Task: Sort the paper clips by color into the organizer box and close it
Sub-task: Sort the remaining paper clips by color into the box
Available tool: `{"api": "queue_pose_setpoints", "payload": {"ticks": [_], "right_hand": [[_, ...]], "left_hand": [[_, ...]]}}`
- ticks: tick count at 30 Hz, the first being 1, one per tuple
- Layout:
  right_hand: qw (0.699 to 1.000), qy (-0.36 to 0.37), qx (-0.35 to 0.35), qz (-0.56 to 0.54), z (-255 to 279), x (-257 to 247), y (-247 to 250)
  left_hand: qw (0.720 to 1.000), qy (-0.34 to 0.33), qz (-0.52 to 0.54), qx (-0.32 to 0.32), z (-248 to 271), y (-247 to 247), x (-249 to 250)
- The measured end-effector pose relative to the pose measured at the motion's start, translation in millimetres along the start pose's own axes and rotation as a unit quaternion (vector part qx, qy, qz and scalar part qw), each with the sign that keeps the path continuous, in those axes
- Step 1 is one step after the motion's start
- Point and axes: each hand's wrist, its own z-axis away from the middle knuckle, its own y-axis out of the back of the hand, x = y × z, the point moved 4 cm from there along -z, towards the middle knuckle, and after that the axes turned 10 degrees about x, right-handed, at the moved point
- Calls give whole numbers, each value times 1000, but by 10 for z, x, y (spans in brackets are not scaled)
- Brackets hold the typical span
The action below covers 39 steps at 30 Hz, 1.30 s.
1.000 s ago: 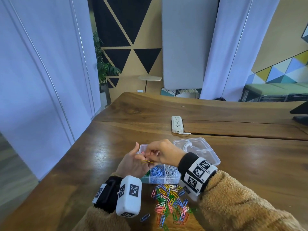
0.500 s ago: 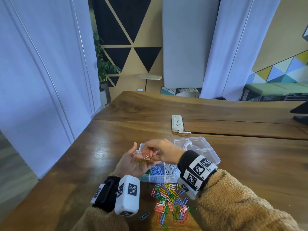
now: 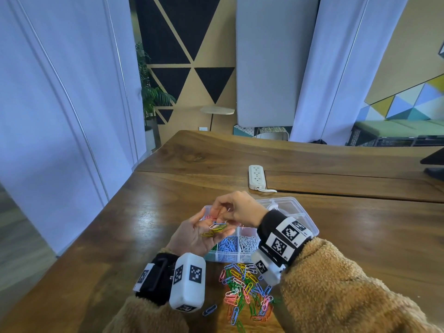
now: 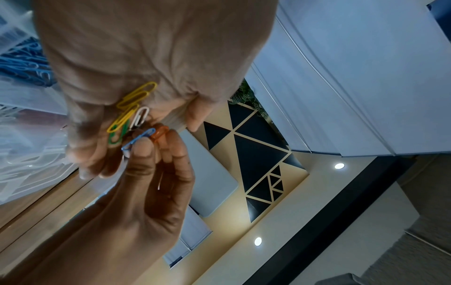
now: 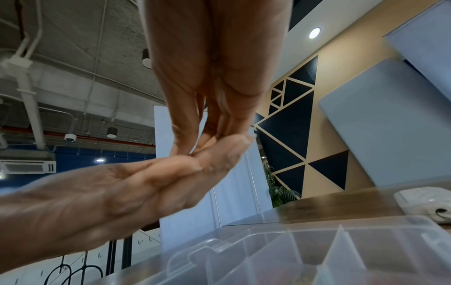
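Observation:
My left hand [image 3: 194, 236] lies palm up over the clear organizer box [image 3: 242, 258], carrying several clips: yellow clips [image 4: 133, 100], a white clip [image 4: 140, 116] and a green clip [image 4: 117, 137]. Reaching into that palm, my right hand [image 3: 236, 209] pinches a blue clip [image 4: 139, 140] and an orange clip [image 4: 158, 134] at its fingertips. Blue clips [image 3: 227, 245] and white clips [image 3: 248, 242] fill separate compartments. The box's lid [image 3: 293, 207] lies open behind. A loose mixed pile of clips [image 3: 245, 289] sits in front of the box.
A single blue clip [image 3: 209, 310] lies on the wooden table [image 3: 144, 224] near my left wrist. A white power strip [image 3: 257, 176] is beyond the box. Empty divided compartments [image 5: 341, 246] show below my right hand. A dark object [image 3: 432, 162] stands at the far right.
My left palm has opened flatter and shows more clips. The right fingers have shifted within the palm and now pinch the blue and orange clips.

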Motion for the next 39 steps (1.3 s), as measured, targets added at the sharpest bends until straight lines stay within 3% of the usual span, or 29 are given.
{"api": "queue_pose_setpoints", "payload": {"ticks": [9,13,15,21,26,31,34,37,39], "right_hand": [[996,38,-43,70,12,-74,-1],[993,58,-17,102,4,-95,45],[993,54,7,108,3,-75,108],[987,-18,9,157,48,134,52],[984,-22,-13,177,67,220,-129],[978,69,37,195,78,35,-112],[974,117,59,187,123,-34,-171],[972,137,71,176,151,-28,-257],[971,138,75,181,163,-28,-287]], "left_hand": [[999,-3,34,11,-64,92,7],[999,-29,32,-2,-98,135,4],[999,-20,39,-21,-72,154,14],[998,-41,54,16,-128,395,129],[996,-58,59,-16,-113,465,169],[992,-92,40,-76,-112,368,175],[978,-137,36,-150,-37,149,156],[993,-110,-8,-35,-44,158,111],[995,-95,38,5,8,101,71]]}}
